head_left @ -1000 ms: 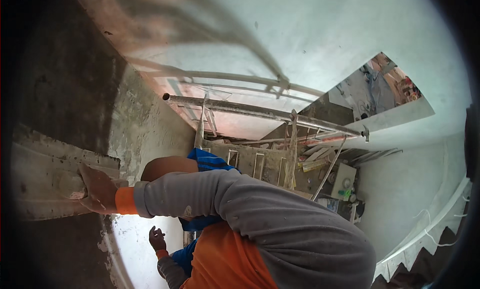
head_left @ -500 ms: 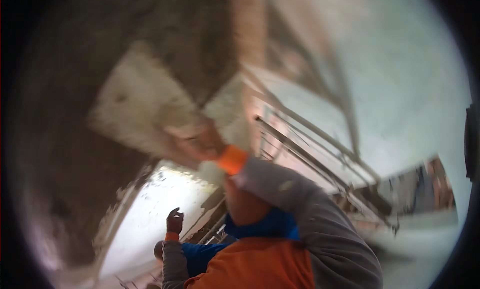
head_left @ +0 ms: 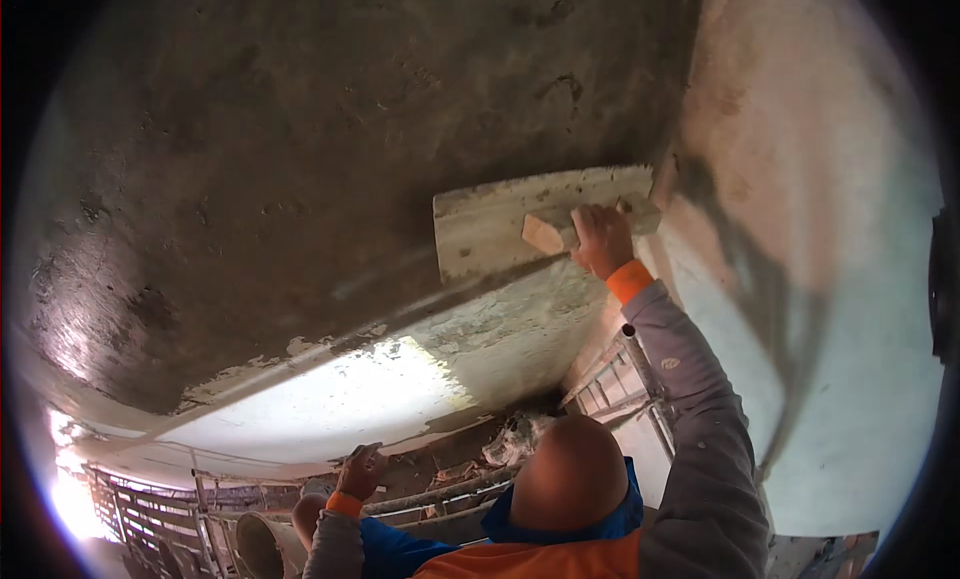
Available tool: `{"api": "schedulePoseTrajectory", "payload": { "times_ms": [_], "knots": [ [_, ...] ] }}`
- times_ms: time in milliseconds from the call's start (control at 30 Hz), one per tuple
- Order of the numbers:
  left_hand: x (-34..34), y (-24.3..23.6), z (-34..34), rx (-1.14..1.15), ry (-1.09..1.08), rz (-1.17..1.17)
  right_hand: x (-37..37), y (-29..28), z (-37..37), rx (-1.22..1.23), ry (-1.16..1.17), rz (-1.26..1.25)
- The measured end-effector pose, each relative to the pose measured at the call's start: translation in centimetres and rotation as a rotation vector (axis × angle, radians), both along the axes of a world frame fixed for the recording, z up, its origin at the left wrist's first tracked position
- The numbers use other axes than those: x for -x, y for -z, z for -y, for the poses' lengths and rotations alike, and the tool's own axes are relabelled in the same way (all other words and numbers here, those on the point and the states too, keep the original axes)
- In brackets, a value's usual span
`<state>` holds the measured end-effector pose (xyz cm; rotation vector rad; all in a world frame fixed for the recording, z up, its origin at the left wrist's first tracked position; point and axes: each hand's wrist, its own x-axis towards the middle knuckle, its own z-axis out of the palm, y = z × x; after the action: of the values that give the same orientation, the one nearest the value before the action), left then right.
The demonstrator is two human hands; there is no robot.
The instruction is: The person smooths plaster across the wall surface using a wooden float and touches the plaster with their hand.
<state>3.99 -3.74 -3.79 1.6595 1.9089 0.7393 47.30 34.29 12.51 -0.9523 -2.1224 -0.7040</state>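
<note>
Right hand (head_left: 603,241) clamped on wide float (head_left: 482,229), seemingly against dark surface (head_left: 330,169), near pale wall (head_left: 870,279). Left hand (head_left: 361,471) well apart, fingers curled; contents cannot be told. Coverage judged broad; pits (head_left: 570,85), ragged lower edge (head_left: 270,366) left.

Right grip (head_left: 604,241) raised, clenched, left grip (head_left: 362,471) lower, loosely curled

Building interior under construction: dark plaster (head_left: 320,129) upper left of the right grip (head_left: 600,241); patchy wall (head_left: 520,319), lower left; scaffold tubing (head_left: 642,364), below.
</note>
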Motion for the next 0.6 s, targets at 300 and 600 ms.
{"api": "schedulePoseTrajectory", "payload": {
  "times_ms": [300, 600],
  "knots": [
    [-1.4, -2.1, 2.8, 0.078, -0.093, 0.033, 3.7, 11.5, -2.2, 0.536, 0.045, 0.124],
    [-1.1, -5.6, -0.2, -0.039, 0.042, -0.085, -1.4, 10.8, 0.0, 0.178, -0.013, -0.915]
  ]
}}
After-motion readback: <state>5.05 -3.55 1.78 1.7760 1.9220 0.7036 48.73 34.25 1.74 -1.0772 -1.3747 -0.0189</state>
